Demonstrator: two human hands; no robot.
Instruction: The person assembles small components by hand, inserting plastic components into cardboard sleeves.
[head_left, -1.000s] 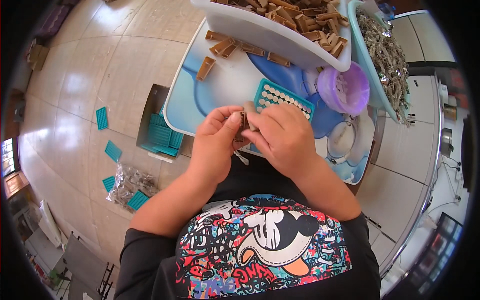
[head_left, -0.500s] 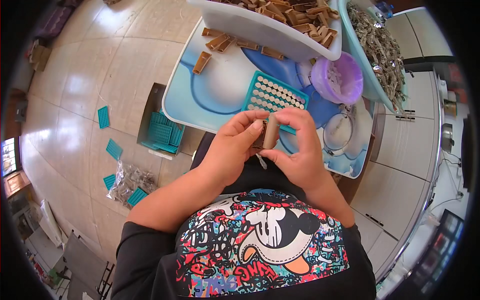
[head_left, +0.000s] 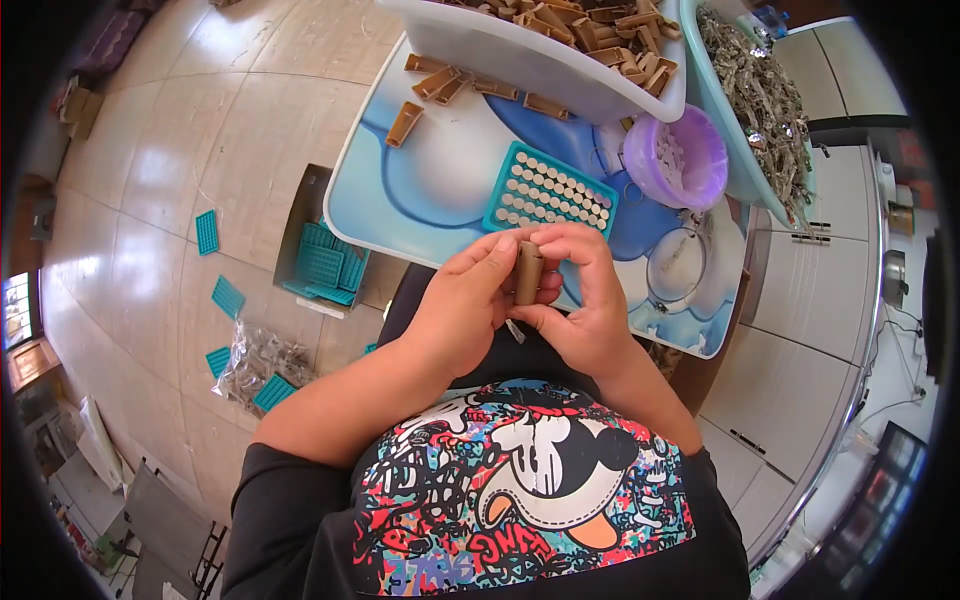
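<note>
Above my lap, both hands hold a small brown plastic casing point(head_left: 529, 273) upright between them. My left hand point(head_left: 452, 305) is closed on its left side, thumb near the top. My right hand point(head_left: 583, 305) pinches it from the right, index finger at the upper end and thumb lower down. A thin pale strand point(head_left: 515, 331) hangs below the fingers. What lies inside the casing is hidden. Just beyond my hands, a teal tray point(head_left: 499, 186) on the table holds rows of round silvery button cells.
Loose brown casings point(head_left: 404, 124) lie on the blue-white table point(head_left: 440, 165). Behind stands a white bin point(head_left: 530, 62) of more casings, beside a purple bowl point(head_left: 700, 188) and a teal tub point(head_left: 735, 165) of silvery parts. A box point(head_left: 312, 190) of teal trays and a clear bag point(head_left: 258, 362) sit on the floor.
The brown cover in my right hand has moved left against the piece in my left hand, whose open inside showed before. Both hands are now closer together.
</note>
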